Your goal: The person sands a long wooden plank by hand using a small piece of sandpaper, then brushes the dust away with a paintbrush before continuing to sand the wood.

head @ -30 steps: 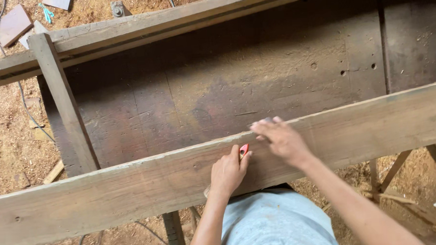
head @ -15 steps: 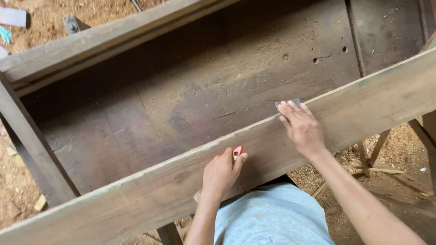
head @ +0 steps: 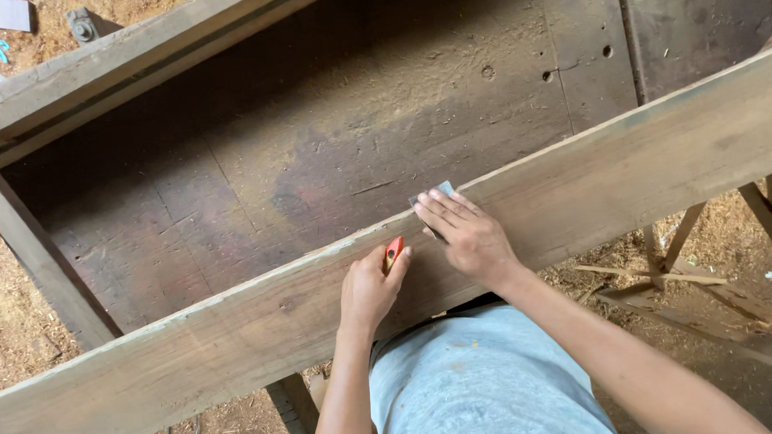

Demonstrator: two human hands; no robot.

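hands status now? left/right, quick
Left hand: closed on a red pencil, resting on the wooden plank.
Right hand: fingers flat, pressing a small grey metal square against the plank's far edge.

Both hands rest on the plank (head: 627, 167), apparently above the workbench (head: 314, 151).

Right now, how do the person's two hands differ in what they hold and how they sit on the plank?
The left hand grips a red pencil, fingers curled, lower on the plank. The right hand lies flatter, fingers pressing a small grey metal piece at the plank's far edge. Both rest on the same plank, close together.
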